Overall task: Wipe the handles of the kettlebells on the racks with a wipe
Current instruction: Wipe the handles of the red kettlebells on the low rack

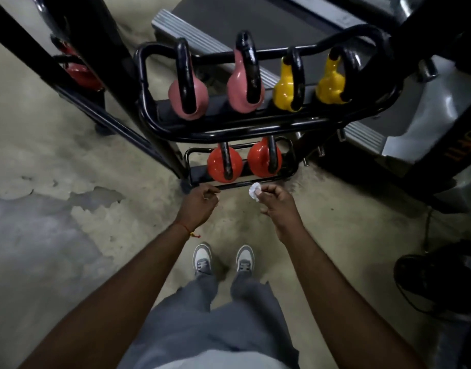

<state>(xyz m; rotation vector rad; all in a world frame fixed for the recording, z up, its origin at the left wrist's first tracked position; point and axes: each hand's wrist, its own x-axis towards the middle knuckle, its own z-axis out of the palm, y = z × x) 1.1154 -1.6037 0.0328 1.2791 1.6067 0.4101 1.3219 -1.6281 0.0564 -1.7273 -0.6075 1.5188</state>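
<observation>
My right hand [275, 203] pinches the soft, light wipe [255, 191], left hand [199, 202] loosely curled, empty; it should wrap the rigid kettlebell handles [226, 161].

Rack [255, 133]: stands on the floor [56, 155] straight before the person, with two shelves, the lower one nearer the feet.
Top row [187, 99]: four kettlebells side by side on the upper shelf, handles up.
Bottom row [225, 165]: two kettlebells side by side on the lower shelf, beneath the upper shelf's middle.
Treadmill [229, 22]: behind the rack.
Frame [117, 62]: left of the rack, with another kettlebell [81, 73] beyond its post.
Left hand [199, 203]: just before the lower shelf's front rail.
Right hand [278, 202]: beside it, to the right, with a wipe [255, 191] pinched at its fingertips.
Shoes [202, 258]: on the floor, behind both hands.
</observation>
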